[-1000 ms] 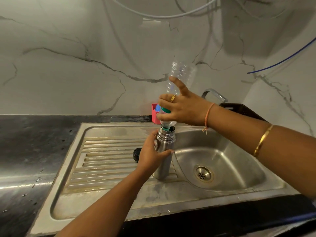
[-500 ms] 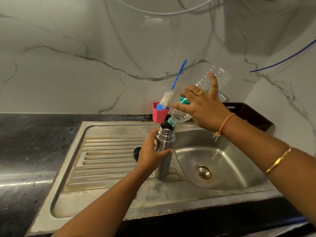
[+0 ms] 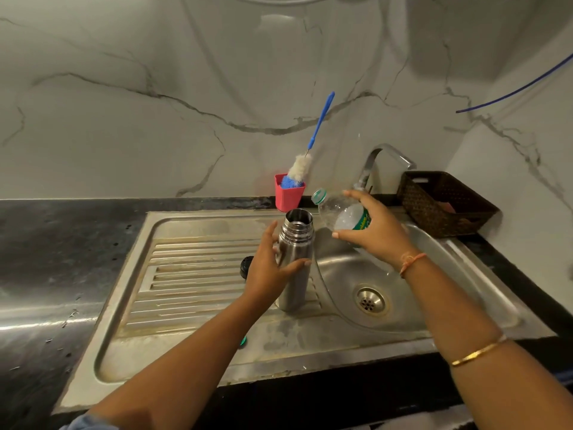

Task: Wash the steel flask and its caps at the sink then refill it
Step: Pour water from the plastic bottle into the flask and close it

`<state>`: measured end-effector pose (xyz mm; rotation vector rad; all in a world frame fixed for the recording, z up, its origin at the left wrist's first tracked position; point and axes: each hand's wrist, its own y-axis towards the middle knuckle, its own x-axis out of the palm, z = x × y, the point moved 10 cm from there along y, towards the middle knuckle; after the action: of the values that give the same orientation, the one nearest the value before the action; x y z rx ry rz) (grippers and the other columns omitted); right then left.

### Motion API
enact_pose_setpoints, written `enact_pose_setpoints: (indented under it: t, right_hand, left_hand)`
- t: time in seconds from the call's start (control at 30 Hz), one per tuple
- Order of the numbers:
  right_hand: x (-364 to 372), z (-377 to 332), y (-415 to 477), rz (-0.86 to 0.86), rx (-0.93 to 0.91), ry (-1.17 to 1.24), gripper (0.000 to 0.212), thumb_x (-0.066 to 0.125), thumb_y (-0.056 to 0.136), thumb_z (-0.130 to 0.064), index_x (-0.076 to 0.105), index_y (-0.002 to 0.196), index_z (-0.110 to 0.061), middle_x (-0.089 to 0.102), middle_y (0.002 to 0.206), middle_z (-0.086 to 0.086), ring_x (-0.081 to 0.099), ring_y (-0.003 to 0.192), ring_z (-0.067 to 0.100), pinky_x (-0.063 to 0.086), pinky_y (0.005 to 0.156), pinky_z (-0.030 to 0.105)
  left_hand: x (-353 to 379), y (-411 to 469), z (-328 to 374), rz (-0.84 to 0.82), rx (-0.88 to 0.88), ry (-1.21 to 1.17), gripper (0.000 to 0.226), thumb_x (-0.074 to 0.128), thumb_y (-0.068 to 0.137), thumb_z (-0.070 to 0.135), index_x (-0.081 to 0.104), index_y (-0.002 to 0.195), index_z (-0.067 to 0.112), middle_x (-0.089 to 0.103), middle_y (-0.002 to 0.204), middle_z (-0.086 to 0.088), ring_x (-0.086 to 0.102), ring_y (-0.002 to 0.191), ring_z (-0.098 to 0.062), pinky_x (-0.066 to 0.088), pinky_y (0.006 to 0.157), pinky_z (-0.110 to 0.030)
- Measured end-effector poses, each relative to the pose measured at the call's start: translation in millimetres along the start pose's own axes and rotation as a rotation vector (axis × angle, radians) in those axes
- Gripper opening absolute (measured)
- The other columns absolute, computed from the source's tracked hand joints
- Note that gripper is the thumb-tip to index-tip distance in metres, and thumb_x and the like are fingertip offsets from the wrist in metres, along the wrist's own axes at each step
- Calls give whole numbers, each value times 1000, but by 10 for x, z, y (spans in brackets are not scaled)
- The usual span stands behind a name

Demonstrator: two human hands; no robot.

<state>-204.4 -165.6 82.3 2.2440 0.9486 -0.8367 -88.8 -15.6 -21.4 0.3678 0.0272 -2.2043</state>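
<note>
While upright, flask (image 3: pixel 294 262) uncapped; bottle (image 3: pixel 339 212) tilted.

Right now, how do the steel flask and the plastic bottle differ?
The steel flask is opaque metal; the plastic bottle is clear with a green label. The flask stands upright on the drainboard, gripped by the left hand; the bottle is tilted in the air, held by the right hand. Both are uncapped.

The light is dim and slightly greenish. Soft glare lies on the black counter (image 3: pixel 37 321) at the near left and on the far wall (image 3: pixel 279 26). Straight lines bend at the edges. Focus is sharp.
</note>
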Motion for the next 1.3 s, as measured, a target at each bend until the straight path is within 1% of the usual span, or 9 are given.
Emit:
enact_pose_setpoints:
  t: [0.1, 0.2, 0.37, 0.57, 0.9, 1.0, 1.1, 1.2, 1.3]
  right_hand:
    - [197, 194, -143, -42, 122, 370, 72, 80, 70, -18, 44, 131, -27, 49, 126, -2, 50, 114, 18, 47, 90, 30]
    - [315, 390, -263, -8, 182, 524, 67, 78, 72, -13, 44, 130, -23, 51, 127, 2, 54, 112, 21, 50, 86, 29]
    - [481, 477, -488, 35, 151, 645, 58, 72, 76, -2, 44, 125, -20, 58, 109, -1, 59, 96, 14, 51, 75, 21]
    - [634, 533, -748, 148, 158, 735, 63, 73, 69, -13, 43, 124, -13, 60, 104, -3, 64, 84, -3, 51, 70, 15]
    - [883, 115, -1169, 261, 37, 672, 61, 71, 65, -37, 46, 118, -20, 60, 109, -3, 63, 92, 9, 52, 76, 19]
    - [1014, -136, -1217, 237, -38, 633, 57, 70, 68, -32, 44, 118, -25, 59, 109, -2, 62, 93, 10, 51, 77, 19]
    - [1246, -346, -1237, 154, -76, 587, 60, 72, 70, -32, 42, 122, -21, 58, 112, 1, 62, 96, 14, 52, 79, 24]
    - [1536, -518, -1234, 45, -87, 542, 66, 72, 71, -37, 41, 126, -19, 55, 118, 0, 60, 101, 11, 53, 81, 25]
    - [1785, -730, -1202, -43, -126, 447, 68, 71, 70, -46, 40, 127, -26, 53, 122, -5, 56, 106, 8, 51, 87, 22]
  left_hand:
    - [-8, 20, -32, -32, -14, 33, 103, 83, 66, 30, 21, 148, 25, 39, 148, -2, 42, 132, -23, 41, 106, -46]
    - [-63, 24, -150, -60, -48, 174, 101, 85, 66, 29, 25, 147, 25, 41, 146, -2, 44, 129, -22, 42, 105, -41]
    - [-322, -235, -500, -95, -58, 601, 46, 74, 79, 34, 55, 119, 23, 54, 120, -1, 53, 101, -13, 47, 86, -27]
    - [-357, -579, -1053, -379, -148, 880, 49, 72, 79, 45, 56, 123, 31, 47, 118, -2, 53, 109, -21, 43, 90, -28]
    - [-374, -774, -1107, -323, 99, 881, 32, 56, 92, 29, 63, 122, 19, 54, 118, -5, 57, 104, -21, 42, 89, -23]
    - [-554, -748, -1100, -235, 60, 676, 24, 64, 89, 24, 70, 112, 19, 61, 112, -3, 60, 96, -15, 47, 88, -22]
    - [-1009, -707, -1074, 83, -188, 42, 12, 64, 90, 15, 70, 97, 22, 69, 94, -6, 63, 87, -18, 54, 83, -36]
    - [-1181, -731, -962, 224, -376, -658, 14, 54, 96, 19, 66, 103, 17, 62, 103, -5, 59, 101, -17, 50, 88, -27]
    - [-1326, -734, -725, 250, -361, -906, 19, 51, 96, 24, 66, 103, 15, 60, 100, -6, 59, 97, -15, 49, 94, -29]
